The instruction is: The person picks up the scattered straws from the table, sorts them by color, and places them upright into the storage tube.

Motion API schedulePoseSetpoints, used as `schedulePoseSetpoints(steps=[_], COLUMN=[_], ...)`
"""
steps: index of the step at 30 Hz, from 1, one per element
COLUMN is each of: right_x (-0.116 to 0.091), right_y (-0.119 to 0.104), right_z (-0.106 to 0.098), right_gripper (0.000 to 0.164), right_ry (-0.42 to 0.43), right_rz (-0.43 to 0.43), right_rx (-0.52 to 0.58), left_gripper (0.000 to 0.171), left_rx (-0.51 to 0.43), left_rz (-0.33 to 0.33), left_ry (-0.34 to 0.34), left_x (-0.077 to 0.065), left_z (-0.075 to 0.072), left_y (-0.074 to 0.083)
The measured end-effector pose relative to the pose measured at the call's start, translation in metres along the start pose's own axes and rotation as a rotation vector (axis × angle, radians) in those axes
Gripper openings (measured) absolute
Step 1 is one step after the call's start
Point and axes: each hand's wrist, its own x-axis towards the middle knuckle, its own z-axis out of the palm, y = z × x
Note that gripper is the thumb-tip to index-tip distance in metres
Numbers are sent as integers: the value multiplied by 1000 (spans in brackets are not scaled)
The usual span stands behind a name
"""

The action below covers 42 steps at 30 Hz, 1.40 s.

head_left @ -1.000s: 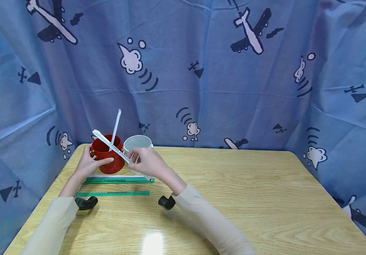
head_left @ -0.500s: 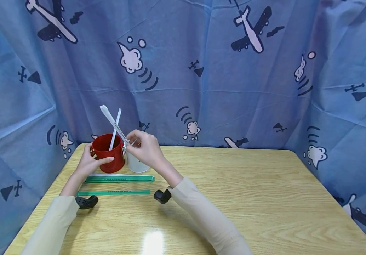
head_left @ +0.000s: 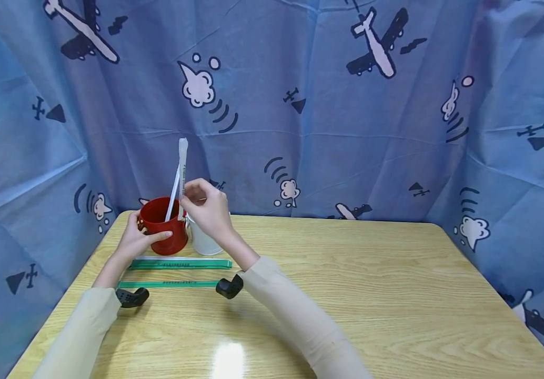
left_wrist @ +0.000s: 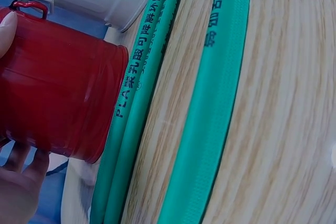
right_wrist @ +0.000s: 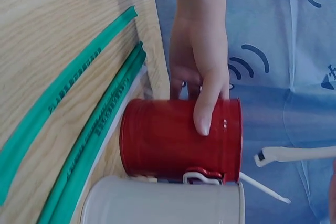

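Note:
My left hand (head_left: pixel 137 239) grips the red bucket (head_left: pixel 170 242) from its left side, thumb across the front wall, as the right wrist view also shows. A thin white-wrapped straw (head_left: pixel 173 192) leans inside that bucket and sticks out above the rim. My right hand (head_left: pixel 210 210) pinches another white-wrapped straw (head_left: pixel 183 152), printed along its length and nearly upright. In the right wrist view the held straw's (right_wrist: pixel 294 154) lower end is a little beyond the red bucket's mouth, apart from it. The white bucket (head_left: pixel 205 243) stands right beside the red one, partly behind my right hand.
A bundle of green-wrapped straws (head_left: pixel 179 264) lies crosswise in front of the buckets, with a white wrapper along its far edge. One separate green-wrapped straw (head_left: pixel 168 284) lies nearer. Blue patterned curtain (head_left: pixel 262 105) hangs behind the wooden table (head_left: pixel 348 295).
My right hand has risen and moved slightly left, turning the pinched straw from a steep slant to nearly upright at the red bucket's right rim. My left hand keeps its hold.

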Motion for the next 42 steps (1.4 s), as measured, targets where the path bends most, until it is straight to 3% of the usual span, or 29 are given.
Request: schedulePoseSetpoints(steps=[9,28,35,42], right_x=[4,-2,-3,-4], right_y=[5,21,22,19], right_z=[16,51,54,50], right_gripper=[14,20,16,12], right_ry=[17,-20,5,-53], right_rz=[14,256,248,223], right_rx=[23,-115,-196,-269], left_gripper=[95,97,95,94], left_rx=[-3,19,20,31], left_rz=[4,-17,-28,-6], left_ry=[-6,-13,-18,-11], left_x=[0,-2,-3,-4], left_z=[0,1,1,2], left_y=[0,0,-1,4])
